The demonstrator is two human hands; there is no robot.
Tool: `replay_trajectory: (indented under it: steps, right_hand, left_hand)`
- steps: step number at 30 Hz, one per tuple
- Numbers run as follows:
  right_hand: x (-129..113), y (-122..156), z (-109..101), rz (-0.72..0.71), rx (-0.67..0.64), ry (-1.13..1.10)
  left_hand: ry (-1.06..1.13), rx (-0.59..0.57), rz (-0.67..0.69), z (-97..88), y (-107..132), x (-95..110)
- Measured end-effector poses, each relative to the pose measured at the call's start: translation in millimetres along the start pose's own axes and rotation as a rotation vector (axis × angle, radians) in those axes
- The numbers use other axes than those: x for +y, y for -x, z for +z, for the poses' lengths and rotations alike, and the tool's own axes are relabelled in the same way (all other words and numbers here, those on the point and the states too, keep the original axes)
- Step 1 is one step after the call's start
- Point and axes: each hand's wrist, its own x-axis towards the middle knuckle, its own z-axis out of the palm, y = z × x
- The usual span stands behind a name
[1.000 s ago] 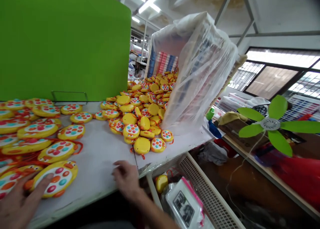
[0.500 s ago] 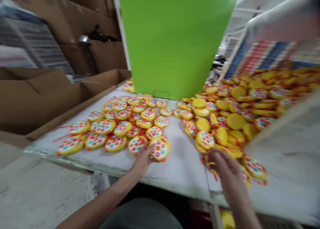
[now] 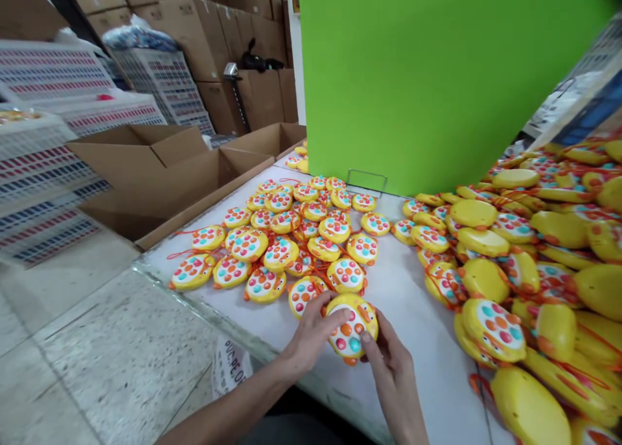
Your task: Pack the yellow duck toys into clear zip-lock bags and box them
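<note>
A round yellow toy [image 3: 350, 327] with red, orange and blue buttons lies at the near edge of the white table [image 3: 403, 302]. My left hand [image 3: 311, 335] grips its left side, fingers curled over the rim. From the right, my right hand [image 3: 389, 361] holds it, thumb pressed on its face. Just behind it, several more such toys [image 3: 291, 238] are laid out face up in rows. A heaped pile of the same toys [image 3: 534, 251], some face down, fills the right side.
A green divider panel [image 3: 437, 76] stands at the back of the table. Open cardboard boxes [image 3: 160, 166] sit to the left, with white slatted crates [image 3: 53, 140] stacked beyond. Stacked brown cartons [image 3: 204, 24] line the far wall. Speckled floor [image 3: 97, 354] lies below left.
The view swung left, away from the plastic bag and fan. My right hand came in from the pile on the right and joined my left hand on one toy.
</note>
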Motion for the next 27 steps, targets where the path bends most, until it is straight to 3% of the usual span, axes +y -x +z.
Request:
replay_trajectory:
  steps: [5,9,12,17,21,24,27]
  right_hand:
    - [9,0,5,-0.036,0.036,-0.043]
    - [9,-7,2,-0.053,0.099,-0.015]
    - [10,-10,1,-0.042,0.106,-0.02]
    - [27,-10,-4,-0.06,0.068,-0.013]
    - [41,-18,-25,-0.099,0.045,0.152]
    - [31,-40,-45,-0.2,0.012,0.4]
    - [1,-82,-62,-0.467,0.149,0.801]
  left_hand:
    - [-0.018,0.051,-0.008,-1.7,0,-2]
    - [0.08,-0.223,-0.017,1.8,4,4]
    - [0.012,-0.307,0.005,-3.1,3,7]
    - [0.007,-0.227,-0.013,-9.5,-11,10]
    - [0.164,-0.097,-0.025,-9.2,-40,32]
    - [0.382,-0.02,0.07,-13.5,-71,64]
    - [0.614,0.054,0.053,-17.9,-93,96]
